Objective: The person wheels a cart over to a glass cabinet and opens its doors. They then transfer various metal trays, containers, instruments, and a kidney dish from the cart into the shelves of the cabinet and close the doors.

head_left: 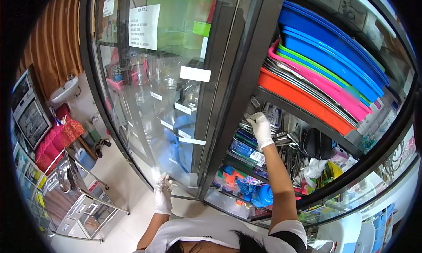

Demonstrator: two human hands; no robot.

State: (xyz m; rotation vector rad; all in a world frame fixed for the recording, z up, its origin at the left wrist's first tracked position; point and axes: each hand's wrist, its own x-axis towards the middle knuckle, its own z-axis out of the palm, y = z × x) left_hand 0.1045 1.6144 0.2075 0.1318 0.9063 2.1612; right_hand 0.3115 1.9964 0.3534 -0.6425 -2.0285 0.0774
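Observation:
My right hand (pixel 262 129), in a white glove, reaches into the middle shelf of the cabinet. Its fingers are pinched together at the shelf's left side, by a small clear object (pixel 254 102); what they hold I cannot make out. Metal instruments (pixel 288 141) lie just right of the hand, and stacked flat boxes (pixel 247 149) sit below it. Low at the glass door (pixel 176 64), my left hand (pixel 163 195), gloved too, has curled fingers. A thin pale piece shows beside them, too small to name.
Above the instruments are stacked blue basins (pixel 334 55), pink and red trays (pixel 307 101) and metal trays. A black pouch (pixel 317 143) lies on the right of the middle shelf. A metal trolley (pixel 74 196) stands at left, near a wall sink (pixel 65 89).

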